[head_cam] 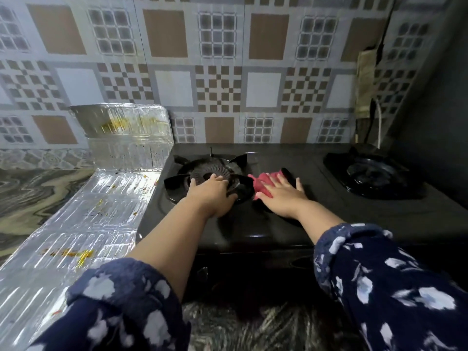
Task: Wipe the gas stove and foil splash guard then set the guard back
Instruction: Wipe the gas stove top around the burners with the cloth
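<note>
On the far left, the foil splash guard lies folded out on the marbled worktop, its end panel propped up against the tiled wall, yellow stains across its panels; its edge sits just beside the black gas stove. The left hand rests on the left burner, fingers curled over the pan support. Right of it, the right hand presses flat on a red cloth on the stove top, fingers spread. The right burner sits well apart.
</note>
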### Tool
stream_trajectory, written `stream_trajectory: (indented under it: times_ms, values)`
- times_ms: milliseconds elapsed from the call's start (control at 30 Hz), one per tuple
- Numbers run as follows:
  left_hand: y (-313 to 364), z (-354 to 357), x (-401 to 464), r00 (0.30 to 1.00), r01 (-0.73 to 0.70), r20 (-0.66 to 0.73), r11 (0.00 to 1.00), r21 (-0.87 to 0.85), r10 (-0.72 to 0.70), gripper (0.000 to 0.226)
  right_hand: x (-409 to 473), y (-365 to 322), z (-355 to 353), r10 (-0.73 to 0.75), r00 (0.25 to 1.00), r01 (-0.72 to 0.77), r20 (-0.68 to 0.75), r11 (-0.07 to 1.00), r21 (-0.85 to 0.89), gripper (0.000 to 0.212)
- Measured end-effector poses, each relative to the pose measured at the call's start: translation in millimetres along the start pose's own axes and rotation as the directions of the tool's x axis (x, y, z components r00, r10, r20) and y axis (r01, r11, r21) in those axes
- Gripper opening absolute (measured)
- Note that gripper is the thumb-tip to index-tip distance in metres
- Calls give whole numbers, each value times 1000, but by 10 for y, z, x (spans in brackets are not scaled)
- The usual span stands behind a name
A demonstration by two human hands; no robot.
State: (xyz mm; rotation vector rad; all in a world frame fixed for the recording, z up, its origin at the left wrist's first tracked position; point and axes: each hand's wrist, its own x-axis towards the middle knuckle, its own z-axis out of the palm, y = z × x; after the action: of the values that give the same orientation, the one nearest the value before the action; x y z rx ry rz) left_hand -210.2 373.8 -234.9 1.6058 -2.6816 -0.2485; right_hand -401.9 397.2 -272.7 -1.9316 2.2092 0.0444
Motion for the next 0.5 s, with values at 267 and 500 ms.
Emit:
stream_trajectory:
  times_ms: [267, 500]
  values:
    - [32, 113, -533, 999, -23, -25, 999, -29, 22, 56, -570, -196, 166, -3, 997, 6, -81, 999, 38, 57]
    - [-14, 428, -1070, 988, 62, -143, 998, -11, -63, 60, -947, -361, 344, -71, 957, 85, -281, 996, 39, 52]
